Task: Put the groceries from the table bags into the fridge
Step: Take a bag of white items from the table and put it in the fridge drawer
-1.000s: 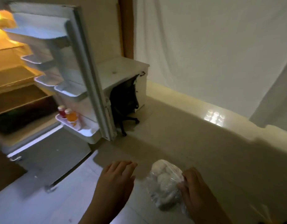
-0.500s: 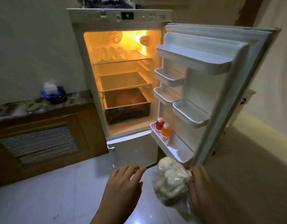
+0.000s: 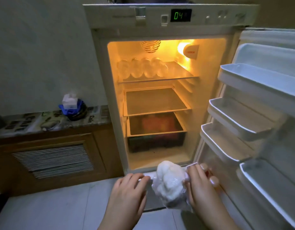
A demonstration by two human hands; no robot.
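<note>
1. Right hand (image 3: 200,185) near the lower right, grip pinched on a clear bag (image 3: 170,185) of pale round lumps; contents too blurred to name.
2. Bag held in the air just before the fridge (image 3: 100,100), below its open compartment, between the two hands; lower end of the bag dark and hard to read.
3. Left hand (image 3: 128,193) just left of the bag, palm down, fingers loosely bent, grip holding nothing; fingertips close to the bag, contact not clear.
4. Both forearms cut off by the near edge.
5. Door (image 3: 268,113) swung open to the right, four racks (image 3: 239,120) showing, right side cut off by the frame; something red partly hidden behind the right hand.
6. Top shelf (image 3: 176,75): a row of clear rounded items at far left, washed out by the orange lamp glare.
7. Drawer (image 3: 156,141) at the bottom, dim reddish contents, not identifiable.
8. Display (image 3: 180,15) on top reading 04.
9. Tabletop (image 3: 35,122) at left with a blue and white heap (image 3: 72,105), blurred.
</note>
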